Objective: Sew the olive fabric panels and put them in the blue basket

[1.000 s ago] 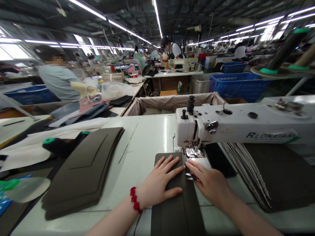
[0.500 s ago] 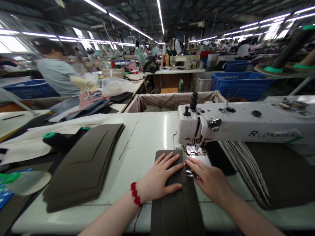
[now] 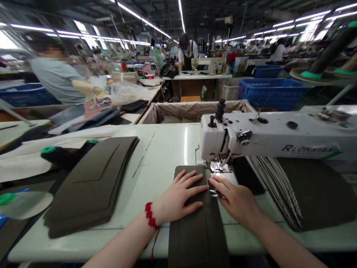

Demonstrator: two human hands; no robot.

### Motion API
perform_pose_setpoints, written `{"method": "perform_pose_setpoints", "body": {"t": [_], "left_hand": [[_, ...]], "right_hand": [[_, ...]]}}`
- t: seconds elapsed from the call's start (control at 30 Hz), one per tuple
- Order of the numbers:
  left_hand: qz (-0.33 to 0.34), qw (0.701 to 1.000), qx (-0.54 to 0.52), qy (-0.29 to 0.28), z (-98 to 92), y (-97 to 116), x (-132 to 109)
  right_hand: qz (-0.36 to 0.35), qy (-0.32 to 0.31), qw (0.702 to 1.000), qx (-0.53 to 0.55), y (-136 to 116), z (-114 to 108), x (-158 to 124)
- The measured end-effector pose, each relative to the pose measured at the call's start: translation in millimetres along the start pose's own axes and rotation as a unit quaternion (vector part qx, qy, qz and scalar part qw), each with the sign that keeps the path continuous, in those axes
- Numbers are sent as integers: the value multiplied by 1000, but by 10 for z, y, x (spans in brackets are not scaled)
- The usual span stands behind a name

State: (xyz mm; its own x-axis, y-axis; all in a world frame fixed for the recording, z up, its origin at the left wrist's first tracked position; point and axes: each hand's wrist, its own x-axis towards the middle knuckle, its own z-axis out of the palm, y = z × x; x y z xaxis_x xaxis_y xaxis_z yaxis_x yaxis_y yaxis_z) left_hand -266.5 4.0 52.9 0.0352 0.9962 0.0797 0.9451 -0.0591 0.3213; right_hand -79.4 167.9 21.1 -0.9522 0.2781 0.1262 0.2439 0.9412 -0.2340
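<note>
The left hand [image 3: 174,197] lies flat on a long strip of dark cloth [image 3: 192,238], with its fingers spread apart, and it pinches nothing. A red bracelet [image 3: 150,216] is around that wrist, and its string hangs down. The right hand [image 3: 237,199] is curled around small scissors [image 3: 213,193]. The two shiny blades poke out over the cloth, but the hand hides most of the handle. The tips of its front fingers touch the right edge of the cloth.

The cloth is on the pale green table [image 3: 158,156], just in front of the needle part of the white sewing machine [image 3: 267,134]. Its near end reaches the bottom of the view.

On the left is a stack of dark pieces [image 3: 89,186], with a black spool of thread [image 3: 58,158] beside it. On the right, another dark pile [image 3: 320,193] has pale edges. Farther back, a person in a light blue shirt [image 3: 55,78] is near a table full of cloth.
</note>
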Motion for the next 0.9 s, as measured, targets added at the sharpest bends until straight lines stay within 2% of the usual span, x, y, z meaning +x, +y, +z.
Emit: {"method": "perform_pose_setpoints", "body": {"t": [0.3,0.6,0.9], "left_hand": [[0,1000,2,-1,-15,4,-8],[-25,999,-17,35,-28,15,-5],[-33,998,-12,42,9,-14,3]], "right_hand": [[-2,-4,1000,-5,-3,-3,7],[-5,-2,1000,-5,8,-1,2],[-3,3,1000,-8,10,9,2]]}}
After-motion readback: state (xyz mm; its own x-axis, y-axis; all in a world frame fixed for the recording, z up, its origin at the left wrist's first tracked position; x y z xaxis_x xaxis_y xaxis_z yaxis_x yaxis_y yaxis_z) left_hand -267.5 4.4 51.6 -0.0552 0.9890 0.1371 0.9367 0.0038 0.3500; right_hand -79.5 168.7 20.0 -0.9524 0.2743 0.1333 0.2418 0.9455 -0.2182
